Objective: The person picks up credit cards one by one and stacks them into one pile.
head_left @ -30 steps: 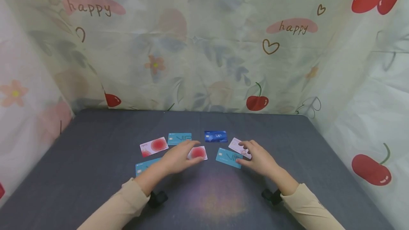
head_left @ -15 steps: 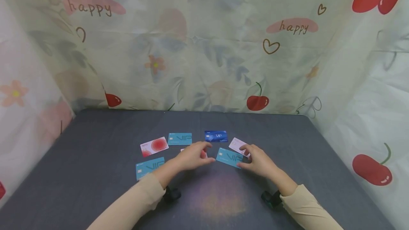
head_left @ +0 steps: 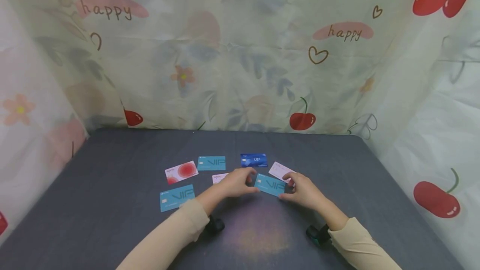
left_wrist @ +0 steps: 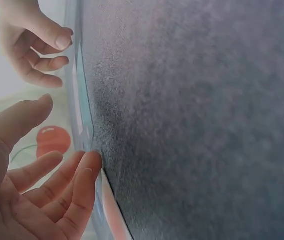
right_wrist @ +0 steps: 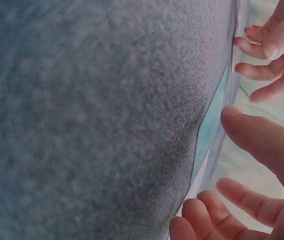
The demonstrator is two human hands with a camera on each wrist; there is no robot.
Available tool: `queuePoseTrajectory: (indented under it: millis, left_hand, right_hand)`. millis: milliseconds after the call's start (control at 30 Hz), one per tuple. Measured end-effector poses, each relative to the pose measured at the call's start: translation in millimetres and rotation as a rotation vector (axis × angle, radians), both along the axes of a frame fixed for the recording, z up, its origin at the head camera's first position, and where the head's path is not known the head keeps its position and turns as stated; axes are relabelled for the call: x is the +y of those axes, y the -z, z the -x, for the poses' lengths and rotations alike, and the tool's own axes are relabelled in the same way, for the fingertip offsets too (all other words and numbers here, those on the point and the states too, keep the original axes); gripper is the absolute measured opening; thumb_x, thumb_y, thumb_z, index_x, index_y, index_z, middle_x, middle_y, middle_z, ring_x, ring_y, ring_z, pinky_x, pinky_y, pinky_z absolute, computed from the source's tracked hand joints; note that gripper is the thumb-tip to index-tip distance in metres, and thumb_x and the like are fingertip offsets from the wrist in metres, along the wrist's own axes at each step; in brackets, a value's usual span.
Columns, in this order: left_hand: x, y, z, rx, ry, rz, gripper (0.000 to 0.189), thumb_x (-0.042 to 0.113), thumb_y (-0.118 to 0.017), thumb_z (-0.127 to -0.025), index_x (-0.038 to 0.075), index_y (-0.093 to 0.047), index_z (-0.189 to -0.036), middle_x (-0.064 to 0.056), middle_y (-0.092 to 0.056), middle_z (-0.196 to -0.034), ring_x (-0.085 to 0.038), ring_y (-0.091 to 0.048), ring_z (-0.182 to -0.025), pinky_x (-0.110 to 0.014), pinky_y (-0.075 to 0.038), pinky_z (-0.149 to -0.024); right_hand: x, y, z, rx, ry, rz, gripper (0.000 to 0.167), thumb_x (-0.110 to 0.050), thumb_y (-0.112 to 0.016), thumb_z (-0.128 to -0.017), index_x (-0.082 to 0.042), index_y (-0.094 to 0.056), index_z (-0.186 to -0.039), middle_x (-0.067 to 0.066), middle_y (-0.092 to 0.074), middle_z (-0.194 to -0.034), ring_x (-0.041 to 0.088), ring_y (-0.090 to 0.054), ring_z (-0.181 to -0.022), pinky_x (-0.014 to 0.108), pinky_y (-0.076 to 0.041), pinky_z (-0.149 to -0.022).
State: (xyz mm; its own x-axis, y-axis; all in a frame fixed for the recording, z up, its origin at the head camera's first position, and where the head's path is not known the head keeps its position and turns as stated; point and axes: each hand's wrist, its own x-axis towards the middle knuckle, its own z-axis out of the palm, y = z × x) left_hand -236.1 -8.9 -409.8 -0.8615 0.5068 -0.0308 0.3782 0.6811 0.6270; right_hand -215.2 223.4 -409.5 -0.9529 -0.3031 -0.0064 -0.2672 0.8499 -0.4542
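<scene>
A teal VIP card (head_left: pixel 268 184) lies flat on the dark table between my two hands. My left hand (head_left: pixel 238 182) hovers at its left edge, thumb and fingers apart and loosely bent. At the card's right end is my right hand (head_left: pixel 303 191), its thumb tip by the lower corner. The right wrist view shows a gap between that thumb and the fingers (right_wrist: pixel 207 212), with the teal card (right_wrist: pixel 211 122) beyond. A pink card (head_left: pixel 218 178) is partly covered by my left hand. Another pale pink card (head_left: pixel 279 170) reaches under my right fingers in the head view.
Further cards lie about: a pink one with red circles (head_left: pixel 181 172), a teal one (head_left: pixel 211 163) at the back, a dark blue VIP card (head_left: pixel 253 160), and a teal one (head_left: pixel 175 197) near my left sleeve. A printed curtain (head_left: pixel 232 74) stands behind the table (head_left: pixel 112 170).
My left hand has moved right, from over the pink card to the teal card's left edge, uncovering the teal card at the front left. The right hand has barely moved.
</scene>
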Motion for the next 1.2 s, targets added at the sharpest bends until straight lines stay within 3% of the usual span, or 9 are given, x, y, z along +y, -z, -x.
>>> queuePoseTrajectory:
  millis: [367,667,1200]
  left_hand:
    - [10.6,2.3,8.1,0.007,-0.016,0.044,0.052,0.025,-0.075,-0.076,0.007,-0.055,-0.12,-0.002,-0.06,-0.085,-0.011,-0.051,-0.072,-0.022,-0.039,-0.063]
    - [11.8,4.5,14.3,-0.047,-0.018,0.031,0.053,0.025,-0.077,-0.075,0.006,-0.055,-0.12,-0.003,-0.058,-0.085,-0.012,-0.049,-0.073,-0.023,-0.039,-0.065]
    - [14.1,9.6,22.4,-0.049,-0.017,0.024,0.054,0.019,-0.079,-0.072,0.004,-0.057,-0.118,-0.003,-0.058,-0.079,-0.01,-0.048,-0.067,-0.021,-0.039,-0.064]
  right_hand:
    - [0.2,4.2,5.7,-0.069,0.055,0.046,0.05,-0.022,-0.08,-0.069,0.001,-0.058,-0.108,0.008,-0.055,-0.083,0.013,-0.048,-0.067,0.024,-0.04,-0.06]
    - [1.0,6.5,11.7,-0.124,0.099,0.043,0.048,-0.023,-0.081,-0.069,-0.002,-0.058,-0.105,0.007,-0.056,-0.084,0.017,-0.05,-0.076,0.028,-0.04,-0.067]
    - [1.4,7.2,14.6,-0.185,0.136,0.069,0.049,-0.023,-0.082,-0.068,-0.002,-0.057,-0.104,0.007,-0.055,-0.083,0.017,-0.049,-0.076,0.028,-0.038,-0.067]
